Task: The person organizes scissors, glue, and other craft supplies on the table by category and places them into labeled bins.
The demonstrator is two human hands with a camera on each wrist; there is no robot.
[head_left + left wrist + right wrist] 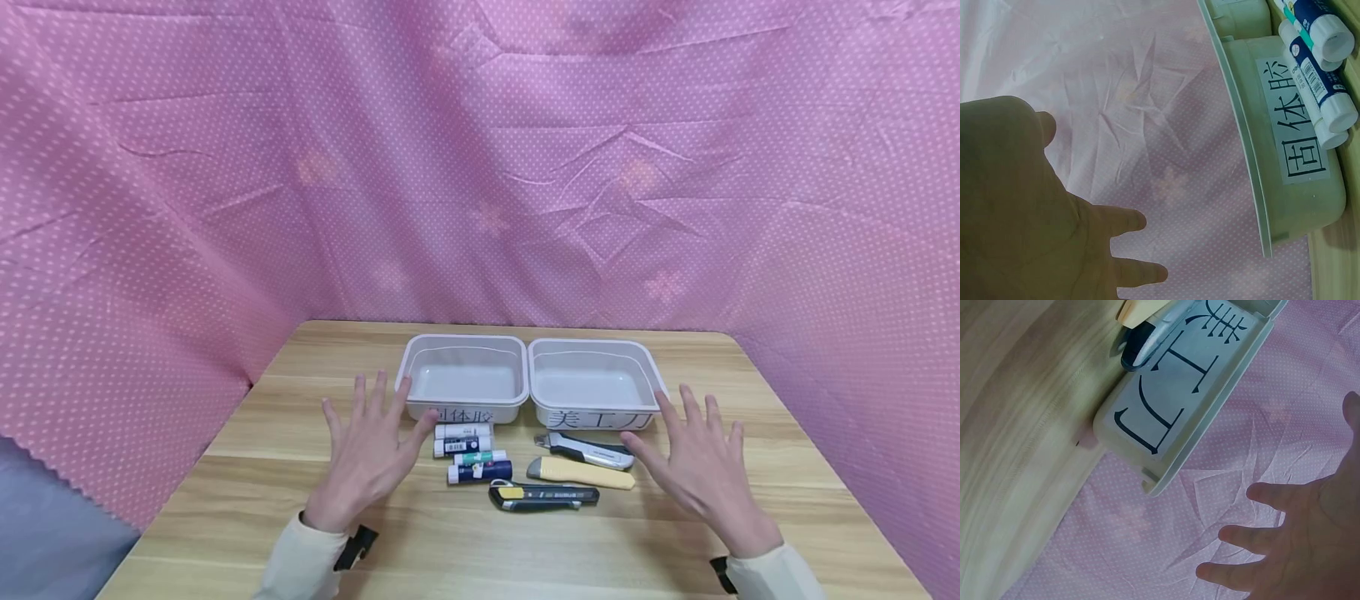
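The left hand (367, 458) is raised over the wooden table (420, 550), palm forward, its fingers straight and spread. Ahead and to its right stands the left box (468, 383), a white plastic tray whose pale inner floor shows from wall to wall. Its printed label (1294, 134) faces the person. Just right of the left thumb, four glue sticks (480, 457) lie stacked in a row on the table, outside the box and close to its front wall. Farther right, the black cutter (547, 495), yellow cutter (581, 472) and grey cutter (592, 451) lie between the hands. Beyond them, ahead and left of the right hand (701, 471), the right box (592, 387) shows its bare floor. The right hand's fingers are likewise straight and fanned apart.
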